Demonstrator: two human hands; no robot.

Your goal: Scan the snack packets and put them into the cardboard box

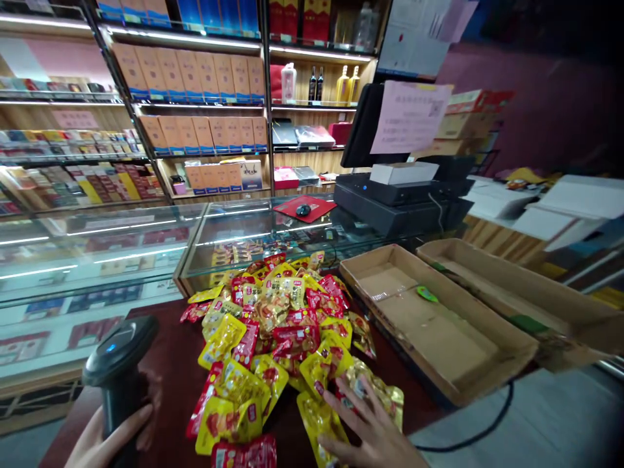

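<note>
My left hand [92, 443] is wrapped round the handle of a black barcode scanner [121, 354], held upright at the lower left with a small blue light on its head. A heap of small snack packets [277, 312] in yellow, red and gold covers the dark red counter [168, 370]. Over the heap's near right edge lies my right hand [375, 426], fingers spread. It touches or hovers just above a yellow packet [316, 426] and a gold packet [394, 403]; contact is unclear.
Right of the heap stands an open cardboard box [404, 312] holding a green tag [427, 294], beside another shallow box [492, 279]. Behind are a glass case [234, 227], a mouse [303, 210] on a red mat [319, 209], and a monitor [363, 123]. A black cable [487, 432] hangs lower right.
</note>
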